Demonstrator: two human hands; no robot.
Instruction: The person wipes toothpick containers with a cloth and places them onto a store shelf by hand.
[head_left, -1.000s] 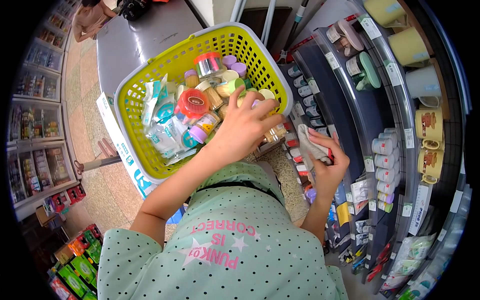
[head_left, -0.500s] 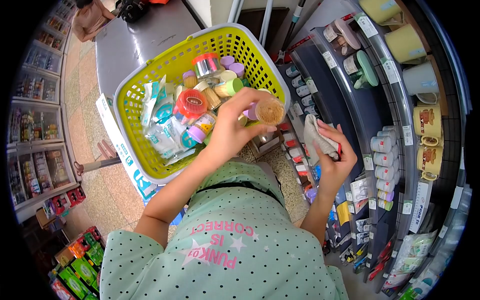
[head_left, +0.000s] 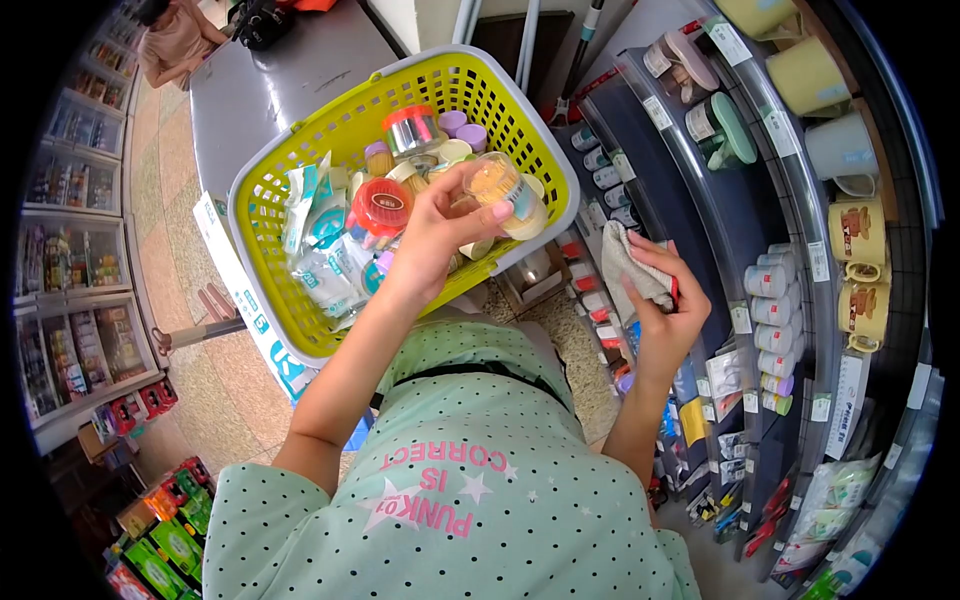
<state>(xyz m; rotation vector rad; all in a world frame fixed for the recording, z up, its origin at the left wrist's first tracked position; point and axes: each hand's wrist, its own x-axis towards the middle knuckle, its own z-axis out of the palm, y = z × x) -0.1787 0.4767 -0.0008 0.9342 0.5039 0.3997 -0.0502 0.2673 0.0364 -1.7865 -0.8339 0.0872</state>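
Observation:
My left hand (head_left: 445, 235) is closed around a clear toothpick jar (head_left: 493, 180), held tilted over the right part of a yellow-green basket (head_left: 290, 135). Below the jar, a pale-lidded container (head_left: 526, 216) is partly covered by my fingers. Inside the basket are several more toothpick jars, a red-lidded round container (head_left: 382, 207), an orange-lidded clear jar (head_left: 411, 130) and white-and-teal packets (head_left: 325, 215). Off to the right of the basket, my right hand (head_left: 672, 300) grips a folded grey cloth (head_left: 636, 265) with a bit of red at its edge.
On the right, shelves hold white-lidded jars (head_left: 770, 310), green and pink containers, and yellow mugs (head_left: 860, 235). A grey table (head_left: 290, 85) stands beyond the basket, with a black bag (head_left: 262, 20) on it. Another person (head_left: 180, 45) is at the far left.
My left hand has moved the toothpick jar leftward and up, away from the cloth and over the basket, turning it. My right hand still holds the cloth in nearly the same place.

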